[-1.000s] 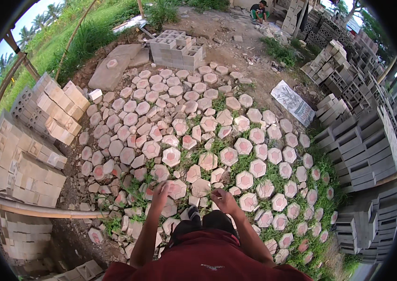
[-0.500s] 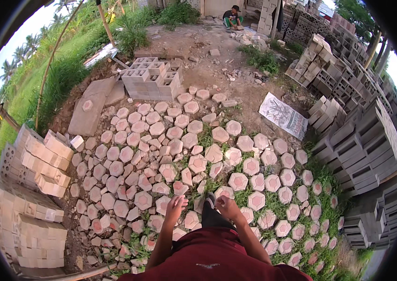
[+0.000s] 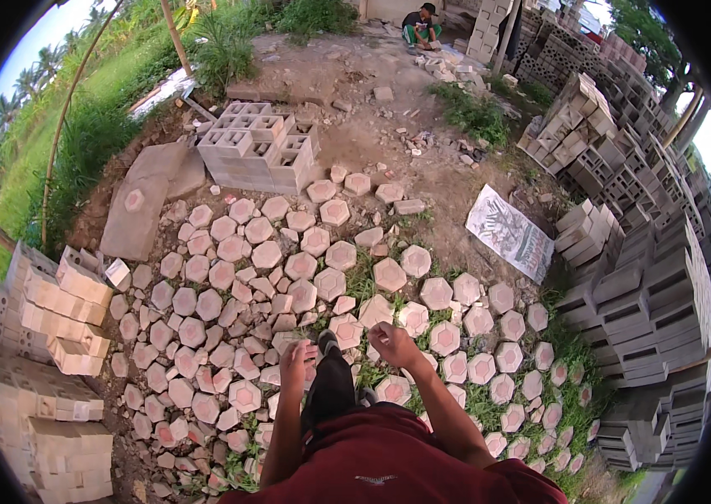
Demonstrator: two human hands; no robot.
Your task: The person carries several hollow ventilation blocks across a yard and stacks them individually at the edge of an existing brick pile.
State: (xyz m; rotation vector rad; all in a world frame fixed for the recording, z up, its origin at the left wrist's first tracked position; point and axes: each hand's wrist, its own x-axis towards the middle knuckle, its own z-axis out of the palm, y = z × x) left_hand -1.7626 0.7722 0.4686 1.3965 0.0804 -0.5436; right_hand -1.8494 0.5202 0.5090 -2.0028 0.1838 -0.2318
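Both hands out in front of the maroon shirt [image 3: 372, 454], held over the ground and apart from each other. Left hand [image 3: 295, 363] and right hand [image 3: 394, 345] both loosely curled; inner sides turned from view, so cannot tell how far the fingers close. Between the hands, one dark shoe [image 3: 328, 339] at the end of a dark trouser leg [image 3: 330, 386]. Hexagonal paving blocks [image 3: 329, 283], pale grey with many pinkish centres, lie below, ahead of and to either side of the hands, mostly spaced, some touching. Left of the left hand, broken pieces [image 3: 245, 364] mixed in among them; right of the right hand, green grass [image 3: 578, 336] between and beside the blocks. Ahead and left of both hands, a low stack of grey hollow blocks [image 3: 242, 168]; further left, a flat slab [image 3: 127, 227] with a single hexagonal block on it. Pale block piles [image 3: 70, 445] well left of the left hand. Ahead and right of the right hand, a white printed sheet [image 3: 508, 235] on bare soil; beyond it, tall stacks of grey blocks [image 3: 624, 286]. Far ahead, a person [image 3: 421, 25] crouching, dark hat.
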